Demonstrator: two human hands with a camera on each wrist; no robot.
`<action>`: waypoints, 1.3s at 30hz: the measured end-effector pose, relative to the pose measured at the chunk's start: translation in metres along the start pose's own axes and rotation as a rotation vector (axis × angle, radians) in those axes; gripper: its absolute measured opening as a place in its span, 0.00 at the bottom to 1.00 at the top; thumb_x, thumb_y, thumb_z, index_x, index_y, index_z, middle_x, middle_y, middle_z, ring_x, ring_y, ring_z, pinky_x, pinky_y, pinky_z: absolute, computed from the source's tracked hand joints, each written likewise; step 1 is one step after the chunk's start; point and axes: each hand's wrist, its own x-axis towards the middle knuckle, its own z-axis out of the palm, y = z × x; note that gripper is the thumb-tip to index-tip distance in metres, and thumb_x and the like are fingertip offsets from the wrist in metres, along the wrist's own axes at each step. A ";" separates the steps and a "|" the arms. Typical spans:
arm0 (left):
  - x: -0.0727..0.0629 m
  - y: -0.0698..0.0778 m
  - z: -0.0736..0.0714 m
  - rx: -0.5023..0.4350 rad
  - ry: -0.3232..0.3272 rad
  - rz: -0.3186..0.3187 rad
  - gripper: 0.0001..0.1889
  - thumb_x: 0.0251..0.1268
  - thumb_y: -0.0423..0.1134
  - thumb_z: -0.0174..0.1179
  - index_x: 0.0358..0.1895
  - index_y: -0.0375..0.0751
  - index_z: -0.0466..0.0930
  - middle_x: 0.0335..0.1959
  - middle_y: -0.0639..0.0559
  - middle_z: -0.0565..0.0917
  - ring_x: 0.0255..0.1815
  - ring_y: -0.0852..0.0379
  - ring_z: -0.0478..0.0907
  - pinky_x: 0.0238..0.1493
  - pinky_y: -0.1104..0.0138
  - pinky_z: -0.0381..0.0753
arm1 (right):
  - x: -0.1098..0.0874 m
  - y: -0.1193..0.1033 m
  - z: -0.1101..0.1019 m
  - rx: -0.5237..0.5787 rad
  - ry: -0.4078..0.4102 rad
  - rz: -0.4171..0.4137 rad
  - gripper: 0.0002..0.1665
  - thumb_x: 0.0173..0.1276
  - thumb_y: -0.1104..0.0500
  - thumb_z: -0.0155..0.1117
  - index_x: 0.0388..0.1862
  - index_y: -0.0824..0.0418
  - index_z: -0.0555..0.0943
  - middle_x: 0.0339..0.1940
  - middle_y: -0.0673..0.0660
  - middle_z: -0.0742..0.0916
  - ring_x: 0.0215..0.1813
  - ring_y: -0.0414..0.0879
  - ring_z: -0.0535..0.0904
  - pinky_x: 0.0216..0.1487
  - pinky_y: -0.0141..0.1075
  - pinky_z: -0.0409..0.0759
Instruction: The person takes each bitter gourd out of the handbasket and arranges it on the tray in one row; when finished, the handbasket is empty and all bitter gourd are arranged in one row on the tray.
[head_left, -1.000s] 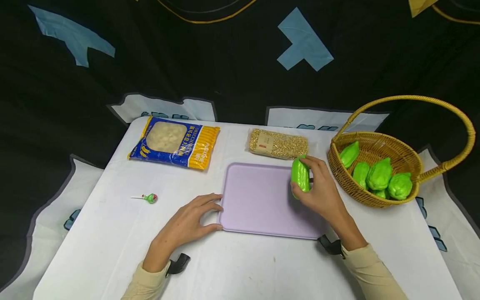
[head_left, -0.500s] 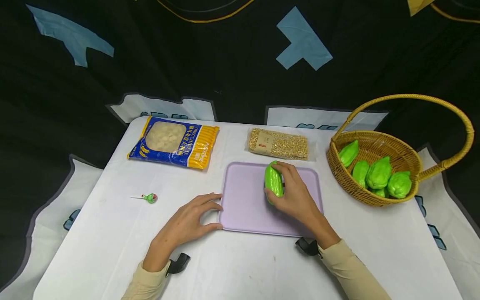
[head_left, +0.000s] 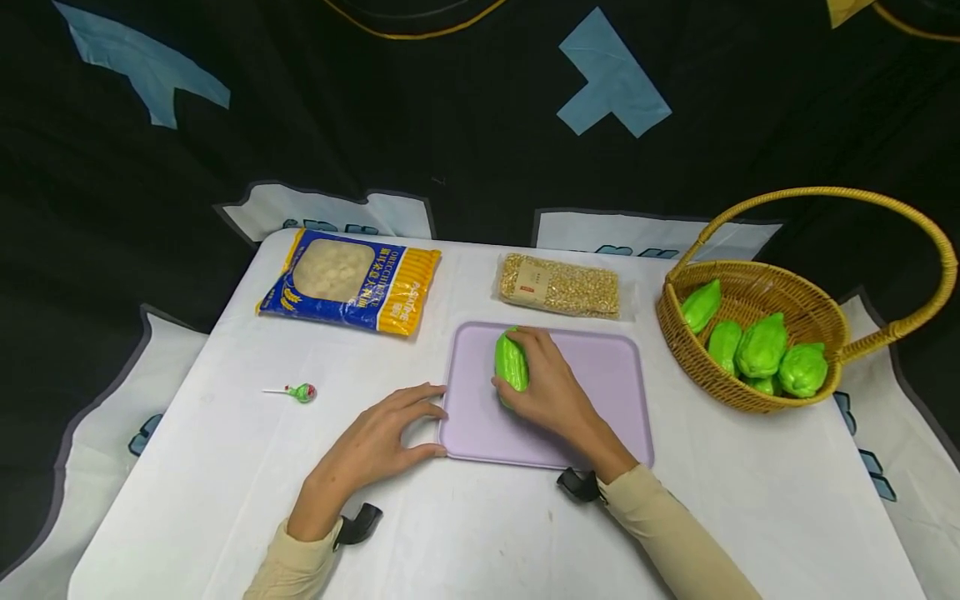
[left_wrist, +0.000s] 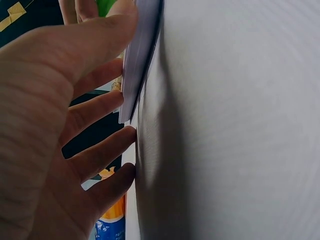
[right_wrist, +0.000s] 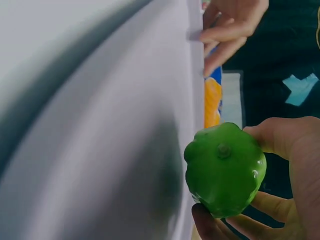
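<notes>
A glossy, ribbed green chayote (head_left: pixel 511 362) is gripped between the thumb and fingers of my right hand (head_left: pixel 546 385). It is over the left half of the lilac tray (head_left: pixel 592 400), low above its surface; whether it touches is unclear. In the right wrist view the rounded end of the chayote (right_wrist: pixel 225 170) faces the camera, and a shadow falls on the tray. My left hand (head_left: pixel 382 437) rests at the tray's left edge, fingers spread and loosely bent. Its thumb (left_wrist: pixel 95 42) and some fingertips touch the rim in the left wrist view.
A wicker basket (head_left: pixel 693 379) with a tall handle holds several green chayotes at the right. Behind the tray lies a bag of yellow grains (head_left: pixel 577 287). A blue-and-orange pasta bag (head_left: pixel 352 279) is at the back left, and a lollipop (head_left: pixel 302 392) lies at the left.
My right hand has carried the chayote leftward across the tray, from its right side to left of the middle, and lower. My left hand has stayed at the tray's edge.
</notes>
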 end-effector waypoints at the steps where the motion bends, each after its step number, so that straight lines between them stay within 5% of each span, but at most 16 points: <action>1: 0.000 0.000 0.000 0.001 0.000 0.001 0.24 0.61 0.56 0.80 0.56 0.51 0.89 0.76 0.55 0.78 0.79 0.48 0.72 0.81 0.55 0.70 | 0.001 -0.001 0.002 -0.003 -0.009 0.003 0.43 0.66 0.52 0.80 0.75 0.65 0.74 0.73 0.65 0.77 0.65 0.59 0.79 0.62 0.53 0.85; 39: 0.000 0.001 -0.001 -0.029 0.015 0.009 0.24 0.59 0.55 0.81 0.56 0.50 0.90 0.76 0.53 0.78 0.78 0.46 0.73 0.82 0.52 0.70 | 0.034 -0.033 0.037 -0.015 -0.080 0.102 0.46 0.71 0.42 0.76 0.78 0.63 0.72 0.74 0.67 0.77 0.65 0.58 0.79 0.62 0.52 0.85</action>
